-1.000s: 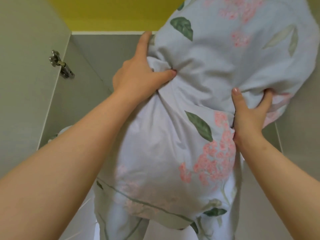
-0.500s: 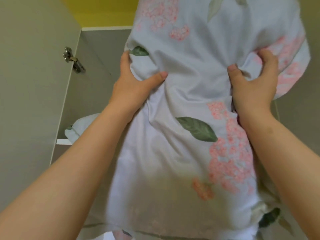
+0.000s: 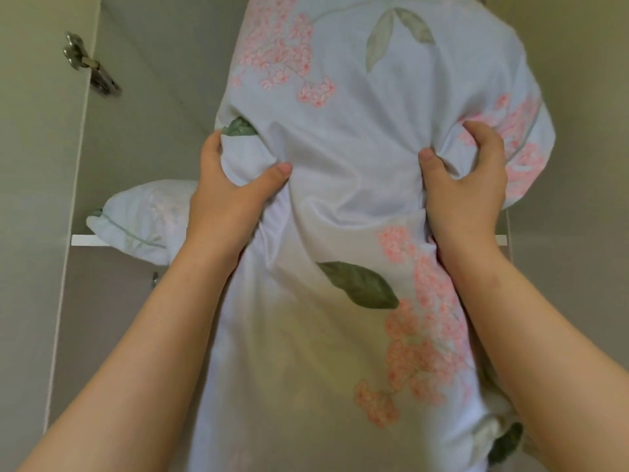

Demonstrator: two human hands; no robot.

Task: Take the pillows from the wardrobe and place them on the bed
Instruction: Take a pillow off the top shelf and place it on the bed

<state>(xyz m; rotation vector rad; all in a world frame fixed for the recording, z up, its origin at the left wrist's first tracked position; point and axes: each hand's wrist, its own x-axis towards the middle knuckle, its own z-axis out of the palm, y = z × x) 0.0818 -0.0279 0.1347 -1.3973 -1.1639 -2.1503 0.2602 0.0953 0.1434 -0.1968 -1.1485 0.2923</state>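
A large pale-blue pillow [image 3: 343, 137] with pink flowers and green leaves fills the middle of the head view, held upright in front of the open wardrobe. My left hand [image 3: 228, 195] pinches its left edge, thumb on the front. My right hand [image 3: 469, 185] clutches a fold of fabric on its right side. A second pillow [image 3: 143, 216] in the same print lies on the wardrobe shelf [image 3: 85, 240] at the left, partly hidden behind my left wrist.
The wardrobe's grey interior [image 3: 163, 97] stands behind the pillow. The open door [image 3: 37, 199] on the left carries a metal hinge [image 3: 88, 68]. A pale side panel [image 3: 578, 233] closes off the right.
The pillow has come down and toward me, out of the wardrobe. Both hands lowered with it, and the second pillow on the shelf has come into view. The yellow wall above has left the view.
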